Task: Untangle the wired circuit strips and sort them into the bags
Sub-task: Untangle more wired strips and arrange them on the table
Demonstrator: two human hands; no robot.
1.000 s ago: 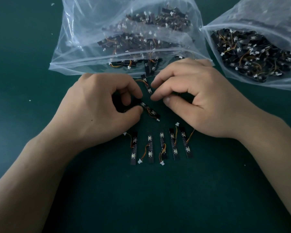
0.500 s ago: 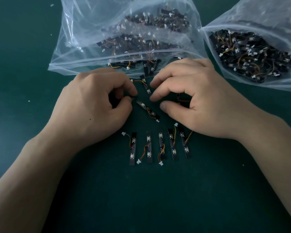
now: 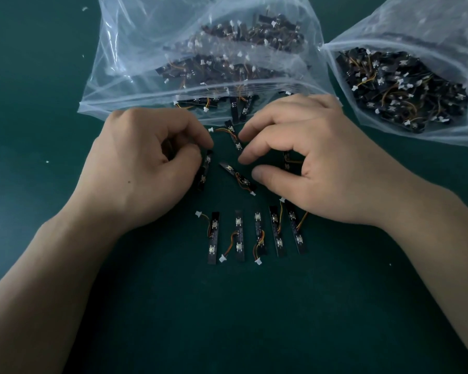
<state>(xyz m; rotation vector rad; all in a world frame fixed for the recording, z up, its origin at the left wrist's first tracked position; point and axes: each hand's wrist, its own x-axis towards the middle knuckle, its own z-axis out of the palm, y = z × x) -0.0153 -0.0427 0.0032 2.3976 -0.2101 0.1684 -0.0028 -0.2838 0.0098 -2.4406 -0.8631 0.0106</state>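
My left hand (image 3: 146,168) has its fingers curled, and its thumb and fingertips pinch the top end of a black circuit strip (image 3: 204,171) that hangs down beside the thumb. My right hand (image 3: 308,160) arches over the mat with thumb and fingers apart, holding nothing. A loose strip with orange wire (image 3: 237,177) lies between the two hands. Another loose strip (image 3: 234,136) lies by my right index fingertip. One more strip (image 3: 286,160) shows under my right palm. Several untangled strips (image 3: 238,238) lie in a neat row below the hands.
Two clear plastic bags full of wired strips lie at the back: the left bag (image 3: 146,63) with its mouth toward my hands, and the right bag (image 3: 389,36) at the far right. Everything rests on a dark green mat (image 3: 227,319).
My left hand let go of the centre strip and drew back left with another strip pinched. My right thumb spread away from its fingers. The row of strips stayed put.
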